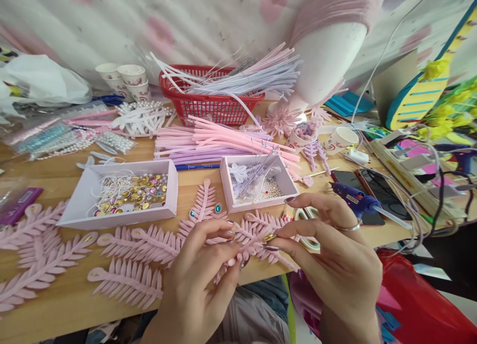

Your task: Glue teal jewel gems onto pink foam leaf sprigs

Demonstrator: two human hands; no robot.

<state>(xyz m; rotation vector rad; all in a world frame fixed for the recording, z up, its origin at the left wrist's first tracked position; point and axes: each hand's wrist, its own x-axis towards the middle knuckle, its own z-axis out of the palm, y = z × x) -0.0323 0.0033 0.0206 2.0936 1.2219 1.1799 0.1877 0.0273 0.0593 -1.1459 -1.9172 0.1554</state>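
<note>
My left hand (203, 274) pinches a pink feather-shaped piece (250, 248) above the table's front edge. Just right of it, my right hand (328, 254) holds a small gold gem piece (269, 238) between thumb and index finger, close against the pink piece. More pink leaf-like pieces (126, 282) lie on the table to the left. Behind them stands a white box (169, 190) of gold and coloured gems. A second white box (227, 187) holds beads and thin wires. Two teal gems (218, 209) are near a pink piece between the boxes.
A blue glue gun (354, 197) and dark phones (383, 192) lie right, beside cables and a power strip (410, 175). Green-handled scissors (308, 227) are behind my right hand. Pink stems (223, 140), a red basket (212, 108) and paper cups (137, 83) stand further back.
</note>
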